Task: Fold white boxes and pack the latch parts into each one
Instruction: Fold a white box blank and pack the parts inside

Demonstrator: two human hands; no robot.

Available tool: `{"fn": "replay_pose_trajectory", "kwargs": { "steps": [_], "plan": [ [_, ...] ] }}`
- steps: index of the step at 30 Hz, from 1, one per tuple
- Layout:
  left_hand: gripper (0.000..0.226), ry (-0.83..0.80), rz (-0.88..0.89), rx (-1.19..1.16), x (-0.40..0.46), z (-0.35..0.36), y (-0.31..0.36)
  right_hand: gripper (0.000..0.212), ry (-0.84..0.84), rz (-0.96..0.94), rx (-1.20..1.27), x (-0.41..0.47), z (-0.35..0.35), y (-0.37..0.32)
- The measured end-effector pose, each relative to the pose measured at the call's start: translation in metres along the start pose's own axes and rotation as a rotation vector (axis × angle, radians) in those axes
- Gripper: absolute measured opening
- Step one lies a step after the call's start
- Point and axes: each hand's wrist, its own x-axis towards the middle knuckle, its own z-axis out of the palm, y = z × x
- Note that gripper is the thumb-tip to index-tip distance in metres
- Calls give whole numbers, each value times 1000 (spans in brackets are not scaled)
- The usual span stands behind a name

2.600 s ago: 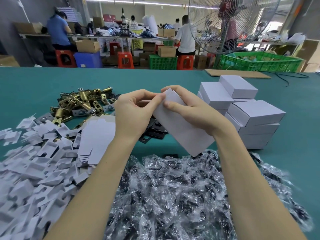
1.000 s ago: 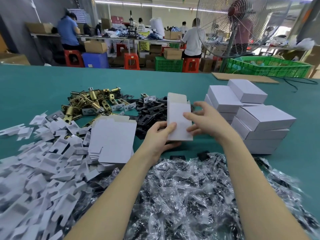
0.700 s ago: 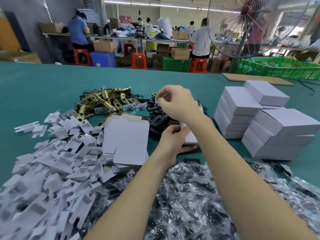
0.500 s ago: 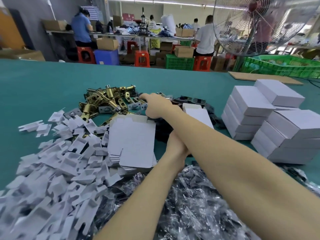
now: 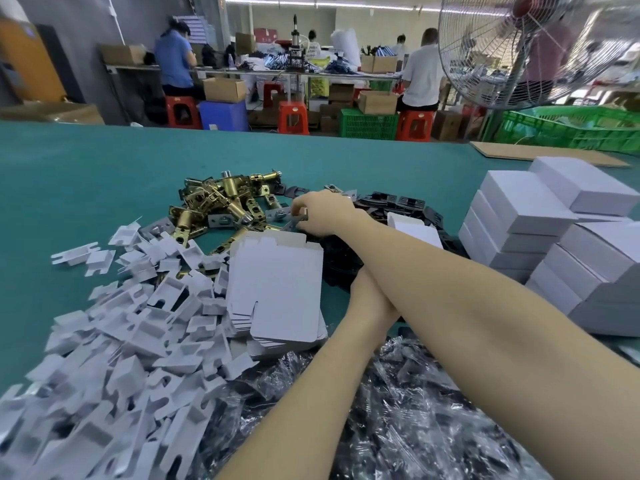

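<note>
My right hand [image 5: 325, 213] reaches across to the left and pinches a small silver latch plate [image 5: 297, 220] at the edge of the pile of brass latch bolts [image 5: 221, 202]. My right forearm crosses over my left hand [image 5: 372, 299] and hides its fingers. Beyond the forearm, the folded white box [image 5: 414, 230] stands tilted with its top flap open, in line with my left hand, which holds it from below. Black plates [image 5: 398, 204] lie around and behind the box.
A stack of flat box blanks [image 5: 277, 285] lies in the middle, white card inserts [image 5: 121, 323] are heaped at the left, and plastic bags of parts [image 5: 398, 410] lie nearest me. Closed white boxes [image 5: 519, 216] are stacked at the right. A standing fan [image 5: 519, 46] is behind them.
My right hand left the box, swung left across my left arm to the latch pile and took a silver plate. My left hand kept the box in place.
</note>
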Motion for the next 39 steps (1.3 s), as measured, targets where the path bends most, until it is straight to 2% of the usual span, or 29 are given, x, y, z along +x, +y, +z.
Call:
{"fn": "replay_pose_trajectory", "kwargs": {
  "steps": [2, 4, 6, 8, 11, 14, 16, 19, 22, 25, 30, 39],
  "plan": [
    [32, -23, 43, 142, 1, -6, -3, 26, 44, 71, 215, -5, -3, 0],
    [25, -44, 105, 306, 4, -11, -6, 25, 113, 206, 658, -15, -14, 0],
    [14, -32, 119, 327, 7, -12, -7, 19, 117, 325, 1085, -32, -32, 5],
    [15, -19, 115, 343, 3, -9, -3, 10, 115, 324, 1245, -54, -48, 13],
    [21, -19, 107, 307, 2, -8, -3, 9, 208, 266, 1240, -95, -65, 24],
    [22, -4, 122, 297, 1, -8, -1, 34, 304, 276, 1265, -138, -72, 36],
    [25, -18, 126, 291, 0, -7, -1, 20, 378, 275, 1310, -162, -71, 48],
    [24, -37, 139, 295, -3, -5, 0, 25, 396, 237, 1374, -194, -75, 65],
    [31, -57, 140, 284, -5, -5, 3, 35, 432, 248, 1220, -210, -79, 75],
    [31, -97, 126, 255, -7, -7, 5, 20, 570, 220, 1055, -214, -85, 83],
    [34, -152, 77, 214, -9, -9, 9, 11, 569, 84, 781, -221, -92, 88],
    [40, -207, 36, 151, -8, -13, 10, 22, 571, -57, 703, -229, -103, 87]
  ]
}}
